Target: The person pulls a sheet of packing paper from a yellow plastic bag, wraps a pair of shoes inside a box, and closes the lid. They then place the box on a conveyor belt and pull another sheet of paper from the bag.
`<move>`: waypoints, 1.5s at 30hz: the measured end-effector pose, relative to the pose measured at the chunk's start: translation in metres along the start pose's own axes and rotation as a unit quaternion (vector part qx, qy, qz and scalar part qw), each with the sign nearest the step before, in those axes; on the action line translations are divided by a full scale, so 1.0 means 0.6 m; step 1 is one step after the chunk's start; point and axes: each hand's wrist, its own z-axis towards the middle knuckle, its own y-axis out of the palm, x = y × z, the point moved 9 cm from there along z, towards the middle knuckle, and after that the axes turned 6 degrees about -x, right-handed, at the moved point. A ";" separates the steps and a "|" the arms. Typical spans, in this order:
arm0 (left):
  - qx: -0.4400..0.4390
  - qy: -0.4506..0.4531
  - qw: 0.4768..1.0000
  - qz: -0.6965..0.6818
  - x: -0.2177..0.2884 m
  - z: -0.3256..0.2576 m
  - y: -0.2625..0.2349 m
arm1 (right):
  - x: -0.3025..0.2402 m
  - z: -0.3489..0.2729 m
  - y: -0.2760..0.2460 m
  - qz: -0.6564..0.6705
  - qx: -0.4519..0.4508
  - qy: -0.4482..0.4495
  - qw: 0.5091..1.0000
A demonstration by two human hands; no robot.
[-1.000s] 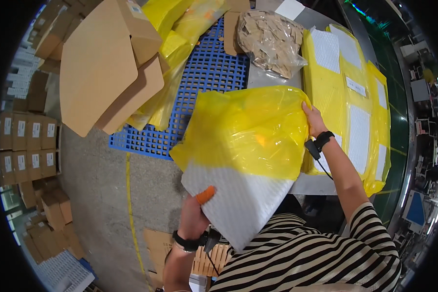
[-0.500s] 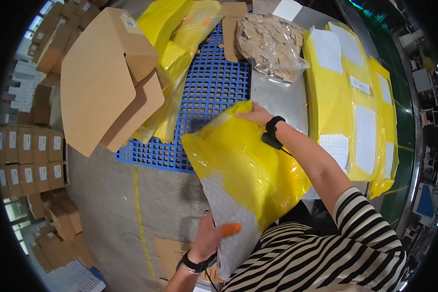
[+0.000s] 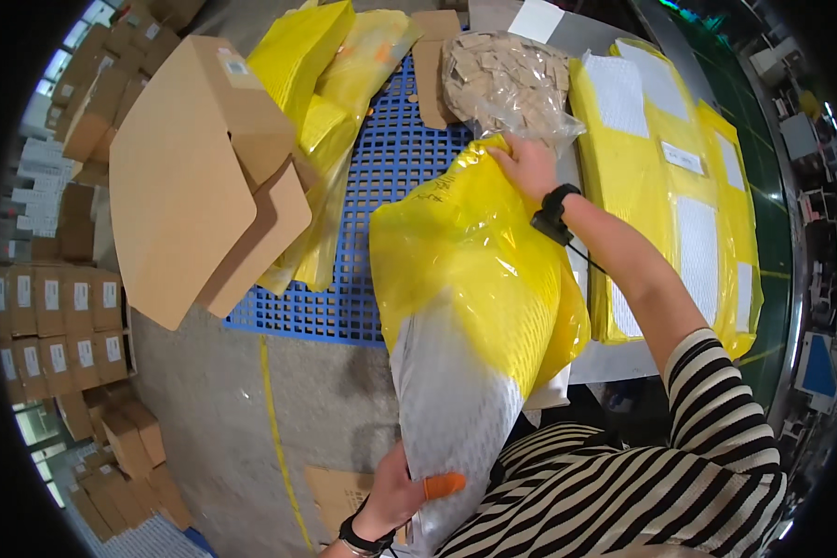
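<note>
A yellow plastic bag (image 3: 474, 242) hangs stretched between my hands, with a stack of whitish translucent sheeting (image 3: 456, 381) partly inside it. My right hand (image 3: 528, 170) grips the bag's far upper corner, beside the clear bag of brown cardboard pieces (image 3: 507, 79). Down at the near end, my left hand (image 3: 402, 491) is closed round the edge of the whitish sheeting, an orange cover (image 3: 445, 485) on its thumb. The fingers under the sheeting are hidden.
An open cardboard box (image 3: 181, 177) stands at left by more yellow bags (image 3: 298, 70) on a blue grid platform (image 3: 363, 307). Filled yellow packages (image 3: 665, 181) lie on the metal table (image 3: 614, 363) at right. Labelled cartons (image 3: 56, 302) are stacked far left.
My right hand has moved up and to the right, drawing the yellow bag taller and fuller. My left hand has dropped slightly, and more of the whitish sheeting shows.
</note>
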 end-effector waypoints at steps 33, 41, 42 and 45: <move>0.103 0.062 0.956 -0.269 -0.001 0.033 0.035 | 0.211 -0.245 0.051 0.654 0.046 0.249 0.713; 0.164 0.040 0.984 -0.062 0.050 -0.063 0.003 | 0.239 -0.144 0.122 0.580 0.034 0.279 0.765; 0.151 0.019 0.986 -0.064 0.050 -0.078 -0.003 | 0.240 -0.130 0.124 0.584 0.037 0.274 0.763; 0.047 -0.028 0.998 -0.034 0.073 -0.102 0.032 | 0.248 -0.080 0.084 0.490 0.056 0.236 0.837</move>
